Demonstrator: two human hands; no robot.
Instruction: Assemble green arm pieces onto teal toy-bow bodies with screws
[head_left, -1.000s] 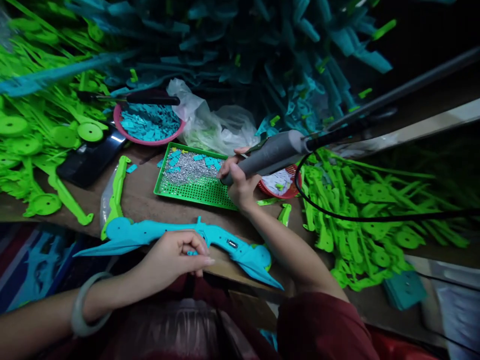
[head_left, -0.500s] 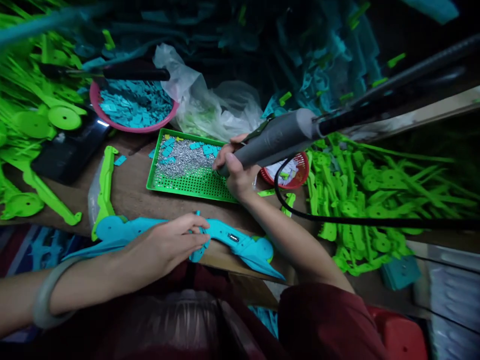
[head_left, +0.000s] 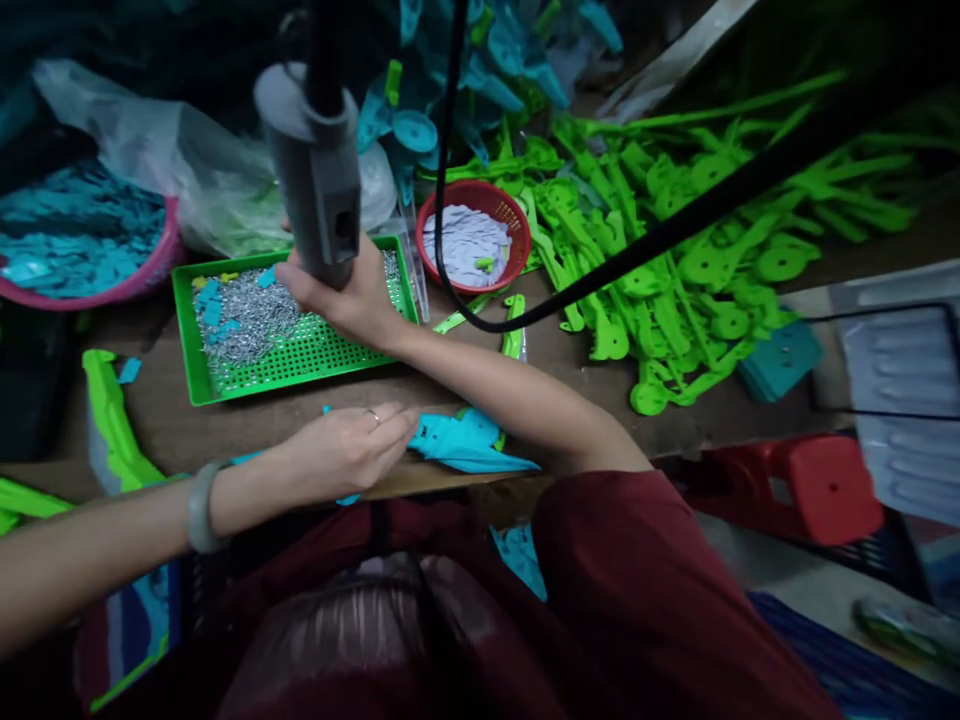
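My right hand [head_left: 349, 300] is wrapped around a grey electric screwdriver [head_left: 311, 175] held upright over the green tray [head_left: 307, 362]. Its lower tip is hidden by my fingers. In the tray lie many small silver screws [head_left: 247, 325] and a few blue pieces. At the table's front edge, my left hand [head_left: 360, 450] is closed over a long blue plastic part [head_left: 469, 440], fingers together. Most of that part is hidden under the hand and forearm; its pointed right end shows.
A pink basin [head_left: 171, 235] of blue pieces stands at left, with a plastic bag [head_left: 172, 150] behind. A red basket [head_left: 517, 225] holds pale pieces. Green plastic parts [head_left: 675, 240] are heaped at right. The screwdriver's black cable [head_left: 570, 290] loops across. A red stool [head_left: 825, 490] stands lower right.
The view has swung to the right. The screwdriver has gone from slanted to nearly upright, still in my right hand over the tray. My left hand stays at the blue part, covering more of it.
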